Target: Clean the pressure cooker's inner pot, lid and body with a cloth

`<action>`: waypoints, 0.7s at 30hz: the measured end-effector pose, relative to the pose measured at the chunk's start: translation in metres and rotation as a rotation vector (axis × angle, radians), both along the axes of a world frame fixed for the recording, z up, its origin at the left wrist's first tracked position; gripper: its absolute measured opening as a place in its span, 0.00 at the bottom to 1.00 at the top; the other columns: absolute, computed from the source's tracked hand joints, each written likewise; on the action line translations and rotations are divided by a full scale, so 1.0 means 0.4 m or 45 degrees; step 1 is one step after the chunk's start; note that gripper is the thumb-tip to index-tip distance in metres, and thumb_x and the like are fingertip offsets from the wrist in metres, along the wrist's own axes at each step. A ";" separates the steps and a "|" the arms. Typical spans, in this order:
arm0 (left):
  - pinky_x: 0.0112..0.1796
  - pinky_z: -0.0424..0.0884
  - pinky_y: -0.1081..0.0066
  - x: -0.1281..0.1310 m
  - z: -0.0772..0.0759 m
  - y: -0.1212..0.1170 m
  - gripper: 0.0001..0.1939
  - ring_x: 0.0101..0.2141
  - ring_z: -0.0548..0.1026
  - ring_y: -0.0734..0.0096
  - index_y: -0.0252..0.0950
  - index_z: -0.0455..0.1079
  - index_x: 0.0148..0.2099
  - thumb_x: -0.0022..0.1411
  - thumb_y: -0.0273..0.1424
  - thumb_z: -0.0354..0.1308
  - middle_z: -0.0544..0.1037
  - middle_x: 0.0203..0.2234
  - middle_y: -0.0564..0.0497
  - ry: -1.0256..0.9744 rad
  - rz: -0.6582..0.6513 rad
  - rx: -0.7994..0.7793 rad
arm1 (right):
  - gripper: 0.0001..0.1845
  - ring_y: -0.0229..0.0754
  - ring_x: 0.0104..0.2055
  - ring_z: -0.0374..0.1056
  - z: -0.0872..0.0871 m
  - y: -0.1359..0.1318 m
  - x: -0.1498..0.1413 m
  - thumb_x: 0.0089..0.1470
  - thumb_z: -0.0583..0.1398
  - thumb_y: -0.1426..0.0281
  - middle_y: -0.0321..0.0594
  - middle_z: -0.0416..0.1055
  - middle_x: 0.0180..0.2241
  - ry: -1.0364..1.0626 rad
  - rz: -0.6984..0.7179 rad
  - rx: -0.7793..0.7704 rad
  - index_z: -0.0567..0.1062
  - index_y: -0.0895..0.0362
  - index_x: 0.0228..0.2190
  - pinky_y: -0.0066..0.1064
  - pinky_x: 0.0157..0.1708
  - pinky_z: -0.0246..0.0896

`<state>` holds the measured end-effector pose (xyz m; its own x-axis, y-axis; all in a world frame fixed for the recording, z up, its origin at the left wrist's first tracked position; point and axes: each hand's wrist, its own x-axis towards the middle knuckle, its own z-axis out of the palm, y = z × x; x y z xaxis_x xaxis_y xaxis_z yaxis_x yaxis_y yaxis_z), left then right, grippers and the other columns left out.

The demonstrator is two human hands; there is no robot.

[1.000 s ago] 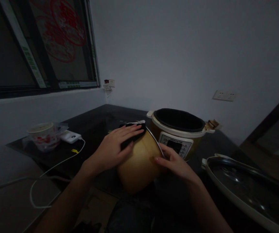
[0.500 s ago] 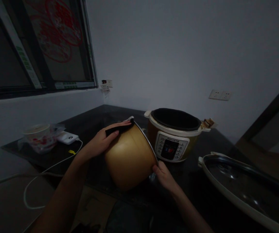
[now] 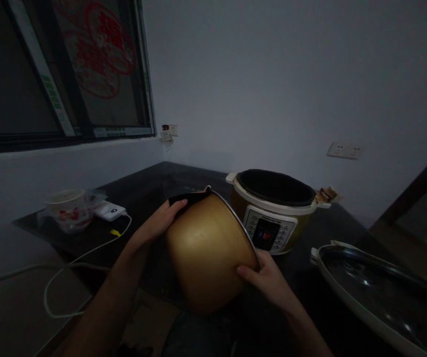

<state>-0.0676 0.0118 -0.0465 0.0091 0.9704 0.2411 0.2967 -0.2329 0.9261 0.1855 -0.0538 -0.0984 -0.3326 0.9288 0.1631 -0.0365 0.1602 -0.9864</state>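
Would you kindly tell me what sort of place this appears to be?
Probably a home kitchen, though the view is limited: an open cooker stands on a dark worktop, near a gold pot and a large lid.

There are two hands (image 3: 269, 277), one pot (image 3: 209, 253), one cooker (image 3: 267, 230) and one cup (image 3: 66, 206).

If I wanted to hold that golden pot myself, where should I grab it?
Probably by the rim, coming from the right with the thumb outside. The golden inner pot is tilted, its mouth facing up and rightward, so that thin edge looks easy to pinch; the right hand grips there too. The visible wall is broad, rounded and without a handle.
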 end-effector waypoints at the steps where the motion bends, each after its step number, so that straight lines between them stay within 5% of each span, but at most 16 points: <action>1: 0.48 0.69 0.59 0.005 0.001 0.009 0.21 0.49 0.72 0.51 0.34 0.72 0.49 0.59 0.41 0.53 0.80 0.38 0.46 -0.030 -0.002 -0.036 | 0.29 0.52 0.41 0.72 -0.002 0.005 0.003 0.37 0.69 0.51 0.44 0.78 0.35 0.008 0.012 0.008 0.79 0.57 0.38 0.40 0.39 0.68; 10: 0.41 0.71 0.62 0.012 0.000 0.060 0.18 0.38 0.76 0.57 0.34 0.71 0.45 0.55 0.39 0.55 0.80 0.35 0.48 -0.239 -0.089 -0.212 | 0.32 0.54 0.43 0.71 -0.090 0.028 0.026 0.35 0.66 0.43 0.47 0.78 0.34 0.088 -0.143 -0.068 0.79 0.56 0.34 0.44 0.42 0.67; 21: 0.38 0.69 0.65 -0.034 -0.047 0.147 0.18 0.36 0.76 0.59 0.34 0.75 0.35 0.48 0.42 0.61 0.80 0.31 0.48 -0.177 -0.147 -0.388 | 0.29 0.54 0.42 0.71 -0.082 0.021 0.020 0.40 0.66 0.46 0.47 0.78 0.36 0.075 -0.094 -0.068 0.80 0.57 0.34 0.44 0.42 0.67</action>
